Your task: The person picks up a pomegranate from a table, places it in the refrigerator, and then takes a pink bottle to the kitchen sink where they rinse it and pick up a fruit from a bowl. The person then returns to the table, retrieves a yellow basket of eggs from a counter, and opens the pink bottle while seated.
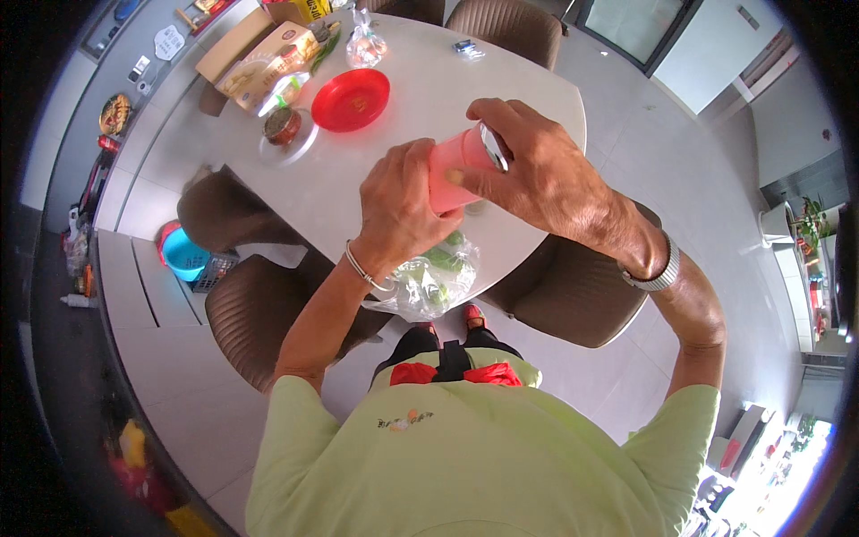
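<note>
A translucent pink cylindrical container with a shiny silver lid is held tilted above the table. Around its lower body my left hand is wrapped. The fingers of my right hand curl over the lid end, with the thumb against the container's side. Whether the lid is loose or tight cannot be seen. Below my left hand, a clear plastic bag holding green vegetables lies at the near table edge, partly hidden by that hand.
On the table stand a red plate, a brown jar on a white dish, a cardboard box and a knotted plastic bag. Brown chairs surround the table. A blue basin is on the left.
</note>
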### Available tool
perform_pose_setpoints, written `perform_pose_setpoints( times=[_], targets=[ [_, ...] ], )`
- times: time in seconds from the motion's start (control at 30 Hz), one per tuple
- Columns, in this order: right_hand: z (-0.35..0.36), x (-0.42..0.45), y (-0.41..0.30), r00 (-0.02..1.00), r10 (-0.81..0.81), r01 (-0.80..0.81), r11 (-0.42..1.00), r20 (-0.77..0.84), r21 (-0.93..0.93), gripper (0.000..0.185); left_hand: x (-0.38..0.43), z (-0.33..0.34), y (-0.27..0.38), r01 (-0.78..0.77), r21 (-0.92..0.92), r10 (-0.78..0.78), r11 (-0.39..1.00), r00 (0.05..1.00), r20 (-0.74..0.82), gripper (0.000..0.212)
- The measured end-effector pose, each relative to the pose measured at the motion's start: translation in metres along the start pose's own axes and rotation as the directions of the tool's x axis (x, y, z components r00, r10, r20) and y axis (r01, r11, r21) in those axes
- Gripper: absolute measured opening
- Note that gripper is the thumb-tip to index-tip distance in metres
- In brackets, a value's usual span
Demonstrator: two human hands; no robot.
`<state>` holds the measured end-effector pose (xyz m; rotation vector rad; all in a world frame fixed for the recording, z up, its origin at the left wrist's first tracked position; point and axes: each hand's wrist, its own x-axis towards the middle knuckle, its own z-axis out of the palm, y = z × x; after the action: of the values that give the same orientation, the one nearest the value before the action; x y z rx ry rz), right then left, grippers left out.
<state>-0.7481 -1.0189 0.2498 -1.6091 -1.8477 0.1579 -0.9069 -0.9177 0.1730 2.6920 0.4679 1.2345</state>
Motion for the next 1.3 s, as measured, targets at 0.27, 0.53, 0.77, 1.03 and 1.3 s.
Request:
perform_pose_setpoints(
  times=[0.27,0.53,0.77,1.03,1.3],
  targets=[
    [-0.026,-0.044,-0.011,0.818,-0.543,0.550,0.835,0.192,0.016,0.051,-0.009,-0.022,0.027,0.239,-0.590,0.145,0.771,0.837,0.528,0.055],
    [-0.037,-0.082,-0.061,0.601,-0.785,0.790,0.612,0.147,0.037,0.027,-0.043,-0.013,0.040,0.793,-0.589,0.661,0.154,0.361,0.658,0.064],
    [-0.072,-0.091,-0.017,0.921,-0.388,0.384,0.910,0.000,0.158,0.054,-0.044,-0.036,0.031,0.546,-0.806,0.205,0.230,0.782,0.589,0.070],
    [-0.030,-0.135,0.027,0.992,-0.040,0.074,0.950,-0.117,0.302,0.069,-0.011,-0.057,0.024,0.075,-0.747,0.102,0.661,0.977,0.188,0.074],
    [-0.005,-0.142,0.045,0.997,0.039,-0.008,0.904,-0.065,0.428,0.069,-0.001,-0.062,0.025,-0.091,-0.649,0.120,0.756,0.993,0.001,0.062]
  ],
)
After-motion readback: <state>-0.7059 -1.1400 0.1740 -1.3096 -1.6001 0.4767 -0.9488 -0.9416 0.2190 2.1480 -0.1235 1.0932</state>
